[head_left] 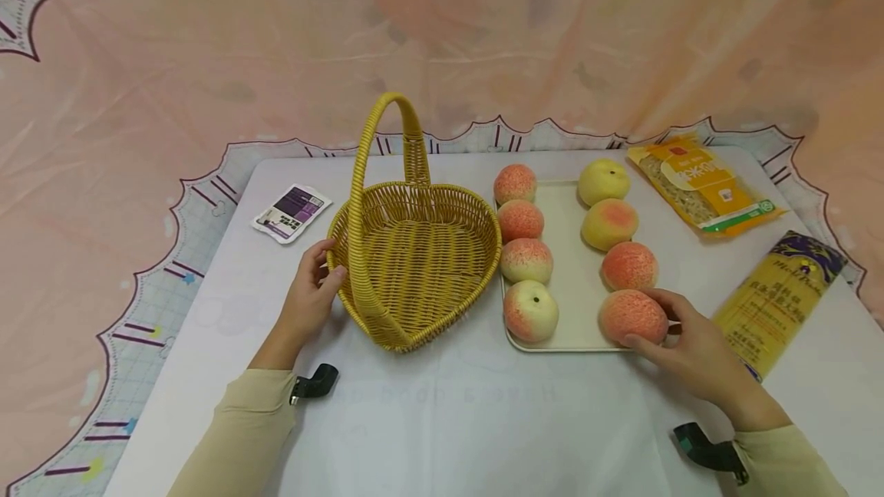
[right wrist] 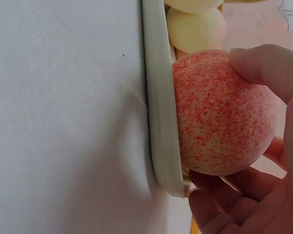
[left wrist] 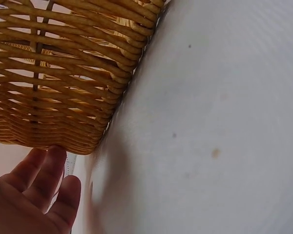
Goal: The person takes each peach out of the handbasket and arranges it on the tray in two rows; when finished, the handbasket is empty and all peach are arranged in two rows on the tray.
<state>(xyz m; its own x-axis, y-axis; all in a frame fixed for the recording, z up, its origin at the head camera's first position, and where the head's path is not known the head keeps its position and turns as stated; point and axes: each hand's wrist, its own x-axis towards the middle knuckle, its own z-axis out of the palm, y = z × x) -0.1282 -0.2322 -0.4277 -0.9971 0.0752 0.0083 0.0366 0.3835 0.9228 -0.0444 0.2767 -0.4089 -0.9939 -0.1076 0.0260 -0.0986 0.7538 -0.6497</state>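
A golden wicker basket [head_left: 483,282] with a tall arched handle stands left of the peaches. My left hand [head_left: 309,294] touches its left side, and the left wrist view shows relaxed fingers [left wrist: 51,170] against the woven wall. With my right hand [head_left: 697,355] I hold a red-speckled peach [head_left: 631,318] at the near right corner of a cream tray [head_left: 569,251]. In the right wrist view, the thumb lies on one side of this peach [right wrist: 224,112] and fingers curl beneath the other. Several more peaches [head_left: 530,311] line the tray's two sides.
A small purple-and-white packet [head_left: 293,213] lies left of the basket. Right of the tray are an orange food bag [head_left: 706,186] and a yellow packet [head_left: 780,305]. A white cloth [head_left: 442,420] covers the table, and a patterned pink curtain [head_left: 276,60] hangs behind.
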